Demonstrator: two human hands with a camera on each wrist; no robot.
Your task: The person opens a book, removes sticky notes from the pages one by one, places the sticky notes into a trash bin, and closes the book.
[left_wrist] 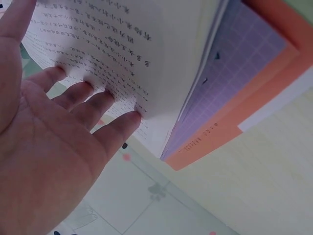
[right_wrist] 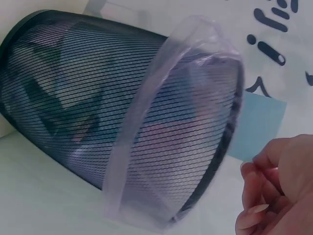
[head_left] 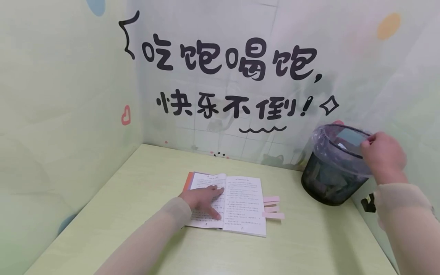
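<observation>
An open book [head_left: 245,202] lies on the table, pages of printed text facing up. My left hand [head_left: 203,200] rests on its left page with fingers spread and fingertips touching the paper. In the left wrist view, the book's purple sheet and orange cover [left_wrist: 279,129] show under the pages. At the right, my right hand [head_left: 385,154] pinches a light blue square of paper [right_wrist: 259,125] by a corner between thumb and finger. That paper hangs over the mouth of a black mesh wastebasket [head_left: 330,181], whose rim is wrapped in a clear plastic liner [head_left: 319,143].
Several pink paper tabs [head_left: 272,209] stick out from the book's right edge. The wastebasket stands in the far right corner of the pale table [head_left: 113,214], close to printed walls. A small dark object [head_left: 369,203] shows beside my right sleeve.
</observation>
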